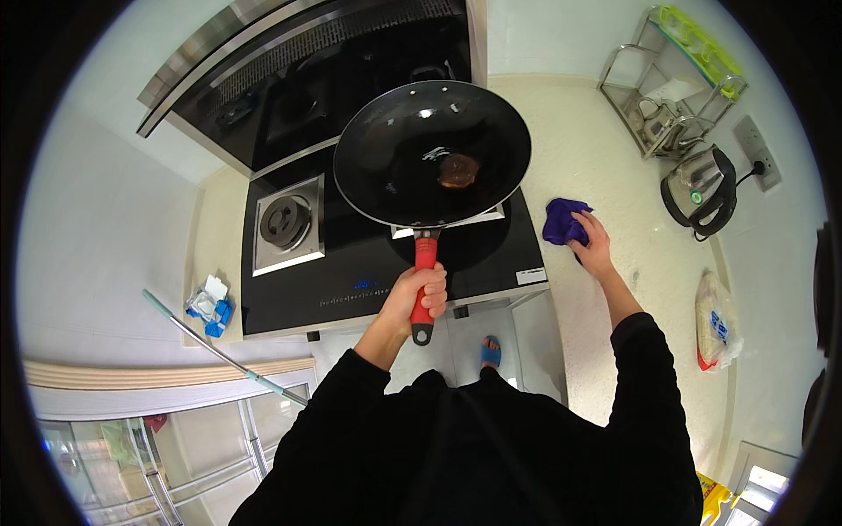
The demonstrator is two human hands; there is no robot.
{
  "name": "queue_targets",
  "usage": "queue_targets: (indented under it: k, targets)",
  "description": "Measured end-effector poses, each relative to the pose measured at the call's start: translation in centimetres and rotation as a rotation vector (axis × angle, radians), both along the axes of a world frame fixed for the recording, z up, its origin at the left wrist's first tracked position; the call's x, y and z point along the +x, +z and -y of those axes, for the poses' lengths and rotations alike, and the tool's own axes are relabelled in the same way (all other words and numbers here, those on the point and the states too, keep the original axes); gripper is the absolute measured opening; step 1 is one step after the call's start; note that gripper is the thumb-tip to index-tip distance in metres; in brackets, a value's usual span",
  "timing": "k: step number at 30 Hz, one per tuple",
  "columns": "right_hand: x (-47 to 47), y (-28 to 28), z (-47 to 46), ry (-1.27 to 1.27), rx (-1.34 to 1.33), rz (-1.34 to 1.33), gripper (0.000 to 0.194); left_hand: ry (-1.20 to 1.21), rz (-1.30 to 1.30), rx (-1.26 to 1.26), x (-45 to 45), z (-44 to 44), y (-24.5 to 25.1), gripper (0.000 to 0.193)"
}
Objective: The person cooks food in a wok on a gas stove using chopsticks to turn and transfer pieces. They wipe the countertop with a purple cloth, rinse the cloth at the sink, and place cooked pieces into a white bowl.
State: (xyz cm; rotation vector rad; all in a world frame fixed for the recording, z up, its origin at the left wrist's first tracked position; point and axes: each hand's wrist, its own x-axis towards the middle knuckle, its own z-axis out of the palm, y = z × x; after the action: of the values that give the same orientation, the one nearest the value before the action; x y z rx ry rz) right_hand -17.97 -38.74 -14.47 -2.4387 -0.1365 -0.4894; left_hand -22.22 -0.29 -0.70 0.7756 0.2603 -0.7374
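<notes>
My left hand [424,289] is wrapped around the red handle of a black wok [388,151], which is raised over the right part of the black glass cooktop [355,263]. A brownish round patch shows inside the wok; whether it is a reflection or residue I cannot tell. On the pale countertop right of the cooktop, my right hand [592,243] touches a crumpled purple cloth [562,222], thumb and fingers at its right edge. Whether the fingers pinch the cloth or only rest on it is not plain.
An electric kettle [701,191] and a metal rack [631,118] stand along the right wall, with a plastic bag [716,325] nearer me. An exposed burner [285,221] and a blue-and-white packet [212,308] are at left, near a leaning pole [217,350]. A range hood [329,72] stands behind.
</notes>
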Motion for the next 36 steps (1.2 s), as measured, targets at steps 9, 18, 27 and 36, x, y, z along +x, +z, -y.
queue_targets:
  k: [9,18,27,36]
  targets:
    - [3.9,1.9,-1.2,0.259,-0.317,0.063,0.04,0.019,-0.001,0.022,-0.6,0.0,-0.5,0.01]
    - [24.7,-0.6,2.5,-0.23,-0.344,0.031,0.038,0.0,-0.102,0.021,-0.8,-1.1,0.1,0.018]
    - [38.4,-1.0,9.5,-1.248,-0.041,0.027,0.041,-0.001,-0.181,-0.094,-1.2,-2.1,0.2,0.027]
    - [41.0,-1.5,13.1,-0.602,-0.159,0.065,0.049,0.081,-0.23,0.136,-1.0,-0.8,1.6,0.028]
